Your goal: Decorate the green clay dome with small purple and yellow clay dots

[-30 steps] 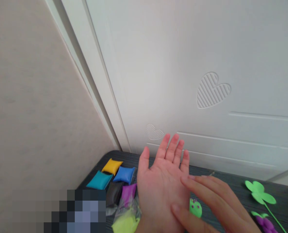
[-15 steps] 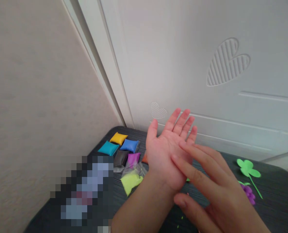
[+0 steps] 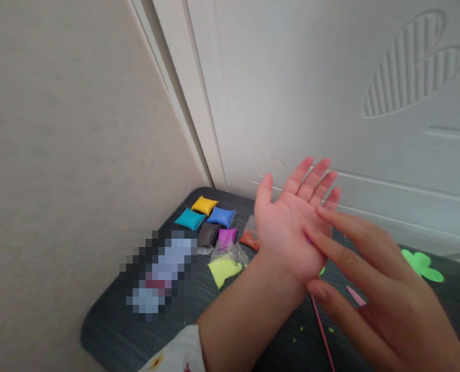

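My left hand (image 3: 292, 227) is held palm up above the dark table (image 3: 109, 336), fingers stretched out and together. My right hand (image 3: 373, 294) lies flat across its palm, fingers straight; the fingertips press on the left palm. A speck of purple shows between the two palms, too small to name. Below the hands a thin pink stick (image 3: 322, 330) and a small pink piece (image 3: 356, 295) lie on the table. A green clay clover (image 3: 422, 263) sits to the right, partly hidden by my right hand.
Small clay packets lie at the table's far left: yellow (image 3: 204, 204), teal (image 3: 190, 218), blue (image 3: 222, 216), black (image 3: 208, 235), purple (image 3: 227, 237), orange-red (image 3: 249, 238), and an open lime-yellow bag (image 3: 224, 269). A white door with heart reliefs (image 3: 412, 67) stands behind.
Both hands have risen and drifted right in the view as the camera tilted down and back; the right hand stays sliding across the left palm. More of the table and the pink stick show.
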`<state>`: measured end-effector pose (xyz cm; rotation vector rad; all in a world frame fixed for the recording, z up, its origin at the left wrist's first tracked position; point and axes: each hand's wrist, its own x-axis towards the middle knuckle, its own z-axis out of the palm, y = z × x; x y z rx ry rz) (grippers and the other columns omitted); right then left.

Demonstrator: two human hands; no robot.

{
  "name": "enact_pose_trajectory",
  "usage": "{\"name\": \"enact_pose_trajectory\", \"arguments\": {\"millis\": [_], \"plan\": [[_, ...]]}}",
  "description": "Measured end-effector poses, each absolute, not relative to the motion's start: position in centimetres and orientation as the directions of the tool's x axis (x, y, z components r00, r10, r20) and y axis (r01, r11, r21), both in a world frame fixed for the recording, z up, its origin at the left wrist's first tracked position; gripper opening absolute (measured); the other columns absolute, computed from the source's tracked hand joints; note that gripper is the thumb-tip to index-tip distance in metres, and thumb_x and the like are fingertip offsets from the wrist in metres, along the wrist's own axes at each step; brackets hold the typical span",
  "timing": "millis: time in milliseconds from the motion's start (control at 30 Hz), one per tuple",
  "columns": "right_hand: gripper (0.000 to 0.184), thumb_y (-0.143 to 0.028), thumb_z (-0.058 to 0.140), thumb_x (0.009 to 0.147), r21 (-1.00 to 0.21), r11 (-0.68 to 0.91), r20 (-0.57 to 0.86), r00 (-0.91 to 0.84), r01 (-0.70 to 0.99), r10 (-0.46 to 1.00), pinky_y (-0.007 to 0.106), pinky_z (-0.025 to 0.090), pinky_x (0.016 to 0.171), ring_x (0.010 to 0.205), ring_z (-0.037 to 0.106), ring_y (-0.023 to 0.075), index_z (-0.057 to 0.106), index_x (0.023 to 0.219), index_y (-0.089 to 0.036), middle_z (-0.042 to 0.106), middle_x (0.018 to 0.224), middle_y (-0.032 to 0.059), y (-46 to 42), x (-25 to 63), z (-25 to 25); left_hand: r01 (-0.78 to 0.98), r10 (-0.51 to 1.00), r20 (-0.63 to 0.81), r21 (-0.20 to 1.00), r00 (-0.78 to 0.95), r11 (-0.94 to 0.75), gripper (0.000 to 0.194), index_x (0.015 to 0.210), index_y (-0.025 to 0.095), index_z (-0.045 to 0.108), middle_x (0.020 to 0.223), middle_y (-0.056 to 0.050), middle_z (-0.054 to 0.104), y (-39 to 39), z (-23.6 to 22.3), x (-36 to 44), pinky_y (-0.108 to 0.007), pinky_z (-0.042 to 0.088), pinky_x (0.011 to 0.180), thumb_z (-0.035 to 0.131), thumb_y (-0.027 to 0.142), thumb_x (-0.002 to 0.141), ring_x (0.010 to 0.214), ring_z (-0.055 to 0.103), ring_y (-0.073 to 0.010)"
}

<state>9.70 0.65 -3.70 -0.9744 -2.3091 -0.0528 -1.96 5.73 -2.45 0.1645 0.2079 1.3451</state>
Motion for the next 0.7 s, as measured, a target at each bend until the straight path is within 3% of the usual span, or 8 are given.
{"name": "enact_pose_trajectory", "arguments": {"millis": [167, 367, 533, 600, 700], "plan": [[0.031, -0.03, 0.052, 0.081, -0.2, 0.766, 0.601, -0.541, 0.611, 0.589, 0.042, 0.037, 0.093, 0.115, 0.046, 0.0257, 0.057, 0.11, -0.019, 0.044, 0.13, 0.0093, 0.5, 10.4, -4.0, -0.946, 0.982, -0.038, 0.263, 0.188, 0.191, 0.053, 0.096, 0.017, 0.061, 0.124, -0.004, 0.055, 6.0, -2.6, -2.1, -0.033, 0.036, 0.095, 0.023, 0.052, 0.085, 0.121, 0.041, -0.0188], [0.043, -0.036, 0.054, 0.078, -0.178, 0.758, 0.608, -0.536, 0.627, 0.586, 0.04, 0.041, 0.09, 0.111, 0.049, 0.0273, 0.053, 0.118, -0.022, 0.046, 0.13, 0.0073, 1.2, 10.3, -5.3, -0.936, 0.975, -0.034, 0.275, 0.219, 0.22, 0.059, 0.081, 0.019, 0.065, 0.119, 0.004, 0.058, 6.1, -3.0, -2.0, -0.033, 0.044, 0.081, 0.013, 0.046, 0.086, 0.119, 0.04, -0.0211], [0.047, -0.046, 0.052, 0.078, -0.025, 0.792, 0.639, -0.599, 0.61, 0.482, 0.039, 0.039, 0.094, 0.115, 0.049, 0.0249, 0.05, 0.122, -0.031, 0.044, 0.134, 0.0005, 2.9, 13.2, -6.7, -0.948, 0.982, -0.03, 0.258, 0.186, 0.188, 0.063, 0.077, 0.019, 0.067, 0.11, 0.005, 0.062, 6.2, -3.3, -1.9, -0.026, 0.048, 0.068, 0.007, 0.038, 0.085, 0.118, 0.04, -0.0194], [0.048, -0.046, 0.051, 0.078, 0.009, 0.807, 0.638, -0.625, 0.59, 0.45, 0.035, 0.039, 0.095, 0.118, 0.047, 0.0228, 0.048, 0.124, -0.032, 0.042, 0.136, -0.0016, 3.3, 13.5, -6.8, -0.948, 0.983, -0.026, 0.263, 0.181, 0.181, 0.072, 0.075, 0.019, 0.066, 0.108, 0.007, 0.062, 6.3, -3.6, -1.9, -0.027, 0.047, 0.065, -0.005, 0.03, 0.082, 0.116, 0.041, -0.0183], [0.049, -0.044, 0.052, 0.079, -0.049, 0.81, 0.639, -0.605, 0.584, 0.475, 0.035, 0.038, 0.097, 0.119, 0.046, 0.0225, 0.046, 0.126, -0.032, 0.043, 0.135, -0.0008, 2.8, 12.8, -7.4, -0.946, 0.984, -0.024, 0.27, 0.178, 0.178, 0.074, 0.074, 0.02, 0.066, 0.108, 0.008, 0.061, 6.4, -4.0, -1.7, -0.03, 0.046, 0.07, -0.008, 0.027, 0.08, 0.114, 0.042, -0.0169]]}}
